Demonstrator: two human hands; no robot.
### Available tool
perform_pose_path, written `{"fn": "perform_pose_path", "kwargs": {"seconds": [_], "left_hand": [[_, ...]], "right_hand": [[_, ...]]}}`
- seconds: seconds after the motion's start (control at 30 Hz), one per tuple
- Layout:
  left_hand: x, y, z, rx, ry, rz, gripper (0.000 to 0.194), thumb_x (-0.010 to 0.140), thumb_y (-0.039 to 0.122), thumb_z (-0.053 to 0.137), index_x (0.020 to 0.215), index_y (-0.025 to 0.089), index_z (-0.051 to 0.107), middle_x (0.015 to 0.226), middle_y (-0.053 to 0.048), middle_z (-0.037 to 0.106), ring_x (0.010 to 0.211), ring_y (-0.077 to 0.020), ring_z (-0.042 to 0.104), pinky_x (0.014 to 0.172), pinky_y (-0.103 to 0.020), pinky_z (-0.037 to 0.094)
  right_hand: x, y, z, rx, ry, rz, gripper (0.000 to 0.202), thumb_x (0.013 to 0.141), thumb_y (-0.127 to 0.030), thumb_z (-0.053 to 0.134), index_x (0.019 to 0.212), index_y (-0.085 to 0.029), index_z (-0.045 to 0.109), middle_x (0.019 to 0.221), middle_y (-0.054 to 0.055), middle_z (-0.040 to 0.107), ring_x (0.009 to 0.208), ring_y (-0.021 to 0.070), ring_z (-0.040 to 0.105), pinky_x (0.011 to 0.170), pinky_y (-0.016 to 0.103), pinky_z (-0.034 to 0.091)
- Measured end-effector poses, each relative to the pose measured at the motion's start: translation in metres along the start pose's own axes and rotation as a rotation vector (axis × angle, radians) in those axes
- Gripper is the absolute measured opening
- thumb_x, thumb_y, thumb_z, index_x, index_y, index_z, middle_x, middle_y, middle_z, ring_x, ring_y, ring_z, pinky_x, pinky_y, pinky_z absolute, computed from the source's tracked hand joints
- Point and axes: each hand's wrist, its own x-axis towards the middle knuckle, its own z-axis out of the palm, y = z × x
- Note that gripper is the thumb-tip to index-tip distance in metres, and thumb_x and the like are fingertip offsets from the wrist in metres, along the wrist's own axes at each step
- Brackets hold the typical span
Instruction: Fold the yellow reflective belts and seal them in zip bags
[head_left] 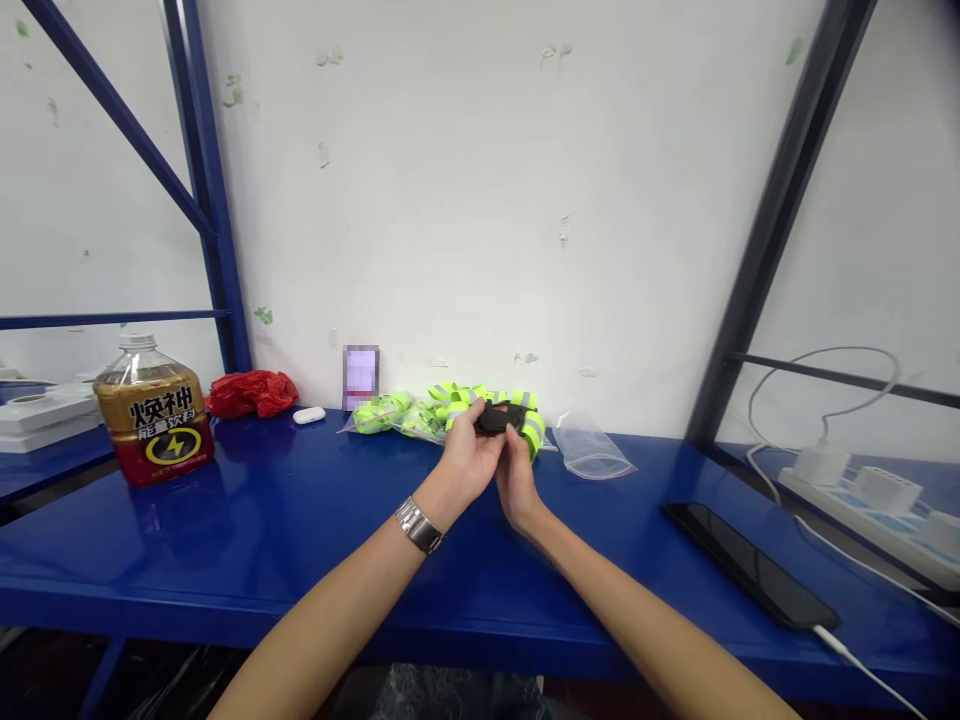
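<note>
Above the blue table, my left hand (470,457) and my right hand (517,477) come together around a black plastic buckle (493,418). The fingers of both hands are closed on it, and its lower part is partly covered by them. A neon yellow strap with silver reflective bands (532,428) loops out behind the buckle and past my right fingers. More of the same strap material lies in clear plastic bags (382,412) left of my hands. A clear zip bag (591,446) lies flat to their right.
A large drink bottle (156,415), a red plastic bag (253,392) and a small white case (309,415) stand at left. A small upright screen (361,377) leans on the wall. At right lie a black phone (750,563) with a cable and a power strip (870,525).
</note>
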Motion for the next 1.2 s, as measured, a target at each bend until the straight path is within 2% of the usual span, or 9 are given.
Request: {"fn": "perform_pose_path", "kwargs": {"seconds": [0.17, 0.33, 0.47, 0.67, 0.8, 0.9, 0.97, 1.1, 1.2], "left_hand": [[-0.009, -0.014, 0.0, 0.014, -0.06, 0.017, 0.015, 0.089, 0.01, 0.048, 0.078, 0.011, 0.059, 0.076, -0.008, 0.064, 0.07, -0.0135, 0.063, 0.066, -0.023, 0.055], [-0.002, -0.028, -0.007, 0.052, -0.022, 0.079, 0.01, 0.087, 0.007, 0.054, 0.085, 0.011, 0.062, 0.083, -0.008, 0.068, 0.078, -0.0146, 0.065, 0.076, -0.027, 0.056], [0.005, -0.025, -0.013, 0.055, 0.008, 0.166, 0.015, 0.083, 0.001, 0.054, 0.087, 0.014, 0.062, 0.082, -0.004, 0.068, 0.075, -0.012, 0.064, 0.074, -0.024, 0.054], [0.008, -0.017, -0.019, 0.119, 0.001, 0.095, 0.01, 0.084, 0.006, 0.055, 0.083, 0.013, 0.061, 0.079, -0.005, 0.066, 0.071, -0.013, 0.062, 0.066, -0.024, 0.051], [0.003, -0.019, -0.021, 0.221, -0.079, 0.059, 0.008, 0.085, 0.017, 0.057, 0.087, 0.014, 0.063, 0.073, -0.003, 0.064, 0.059, -0.0111, 0.056, 0.054, -0.022, 0.043], [0.002, -0.019, -0.024, 0.284, -0.124, 0.036, 0.009, 0.082, 0.016, 0.06, 0.09, 0.014, 0.063, 0.072, -0.002, 0.063, 0.054, -0.0097, 0.052, 0.05, -0.022, 0.038], [0.002, -0.017, -0.028, 0.297, -0.119, 0.015, 0.01, 0.081, 0.016, 0.06, 0.09, 0.014, 0.062, 0.069, -0.002, 0.062, 0.051, -0.01, 0.05, 0.048, -0.023, 0.037], [0.005, -0.015, -0.036, 0.296, -0.075, 0.035, 0.011, 0.077, 0.017, 0.062, 0.088, 0.013, 0.061, 0.065, -0.001, 0.058, 0.049, -0.0104, 0.049, 0.045, -0.023, 0.037], [0.005, -0.015, -0.038, 0.266, -0.125, 0.061, 0.015, 0.074, 0.02, 0.064, 0.087, 0.013, 0.062, 0.073, -0.003, 0.062, 0.054, -0.0107, 0.053, 0.046, -0.022, 0.038]], "right_hand": [[0.013, -0.012, 0.006, 0.065, 0.122, -0.062, 0.03, 0.075, -0.038, 0.063, 0.099, -0.02, 0.064, 0.103, 0.0, 0.068, 0.109, 0.0184, 0.057, 0.102, 0.036, 0.041], [0.03, -0.028, -0.002, 0.21, 0.24, 0.06, 0.018, 0.069, -0.034, 0.067, 0.082, -0.022, 0.064, 0.081, -0.001, 0.068, 0.083, 0.0182, 0.064, 0.084, 0.035, 0.052], [0.038, -0.045, -0.015, 0.243, 0.136, 0.145, 0.025, 0.067, -0.034, 0.068, 0.087, -0.02, 0.066, 0.093, 0.004, 0.069, 0.086, 0.0218, 0.064, 0.081, 0.04, 0.054], [0.032, -0.042, -0.012, 0.113, 0.041, 0.173, 0.027, 0.057, -0.017, 0.075, 0.081, -0.021, 0.066, 0.085, -0.001, 0.07, 0.084, 0.0179, 0.063, 0.08, 0.032, 0.052], [0.03, -0.039, -0.007, 0.151, 0.059, 0.348, 0.021, 0.066, -0.03, 0.072, 0.084, -0.019, 0.069, 0.077, -0.001, 0.068, 0.069, 0.0145, 0.06, 0.061, 0.026, 0.051], [0.031, -0.049, -0.011, 0.214, 0.023, 0.425, 0.037, 0.073, -0.044, 0.062, 0.097, -0.017, 0.069, 0.077, 0.002, 0.068, 0.061, 0.0168, 0.059, 0.05, 0.029, 0.048], [0.032, -0.055, -0.013, 0.224, -0.022, 0.409, 0.044, 0.075, -0.048, 0.059, 0.104, -0.016, 0.068, 0.083, 0.005, 0.069, 0.065, 0.0198, 0.061, 0.051, 0.032, 0.05], [0.035, -0.057, -0.014, 0.202, 0.029, 0.297, 0.024, 0.069, -0.028, 0.068, 0.09, -0.016, 0.068, 0.084, 0.004, 0.07, 0.076, 0.0187, 0.065, 0.066, 0.03, 0.055], [0.038, -0.05, -0.011, 0.196, 0.109, 0.267, 0.02, 0.063, -0.011, 0.067, 0.083, -0.016, 0.065, 0.077, 0.001, 0.07, 0.071, 0.0136, 0.064, 0.068, 0.024, 0.055]]}}
